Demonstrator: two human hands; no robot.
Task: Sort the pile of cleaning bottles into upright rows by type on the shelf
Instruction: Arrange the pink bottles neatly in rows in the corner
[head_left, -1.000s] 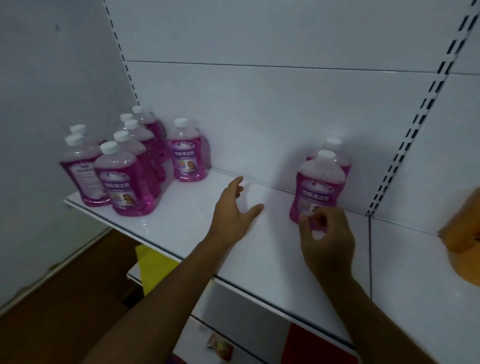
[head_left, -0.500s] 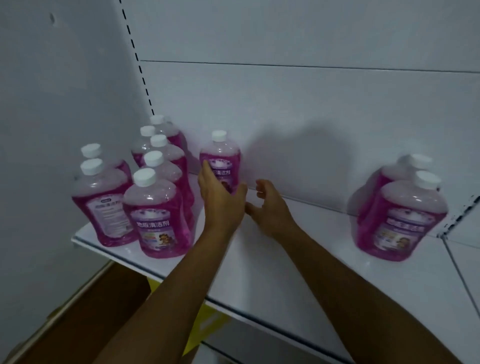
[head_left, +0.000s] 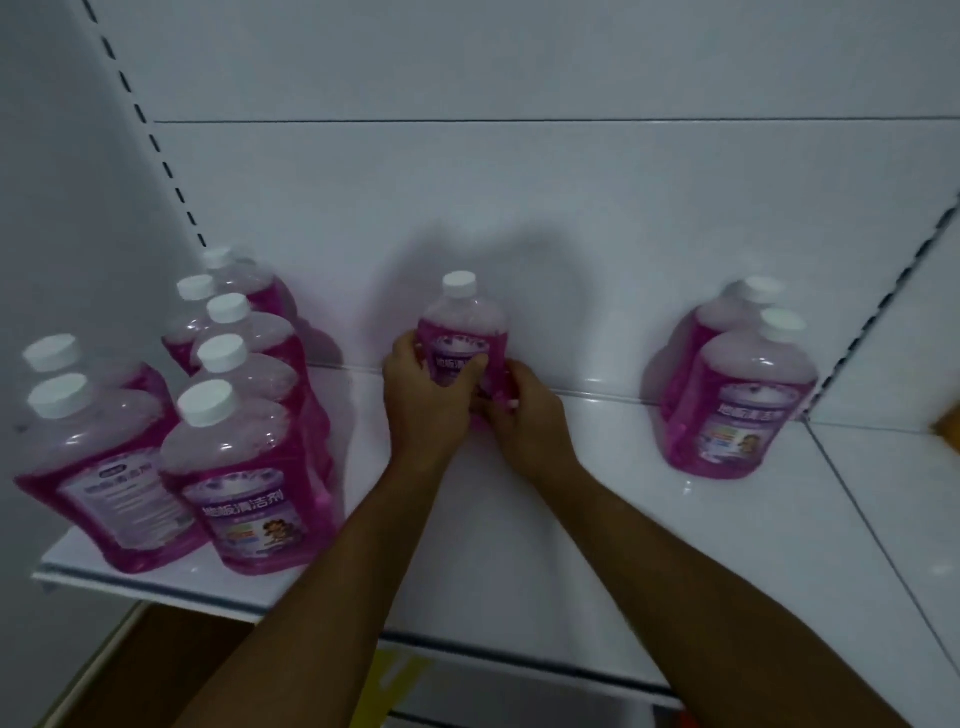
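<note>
A pink cleaning bottle (head_left: 462, 332) with a white cap stands upright at the back middle of the white shelf (head_left: 597, 545). My left hand (head_left: 423, 410) wraps its left side and my right hand (head_left: 524, 415) grips its lower right side. Several more pink bottles (head_left: 249, 467) stand upright in rows at the shelf's left end. Two pink bottles (head_left: 743, 405) stand one behind the other at the right, near the slotted upright.
The white back panel (head_left: 519, 208) rises behind the bottles. A grey wall (head_left: 62, 182) closes the left side. The shelf's front edge (head_left: 467, 649) runs below my forearms. An orange object (head_left: 948, 428) shows at the right edge. A lower shelf and brown floor lie below.
Both hands have closed around the single middle bottle, which they were only reaching towards before. The view has shifted so this bottle sits farther right of the left group.
</note>
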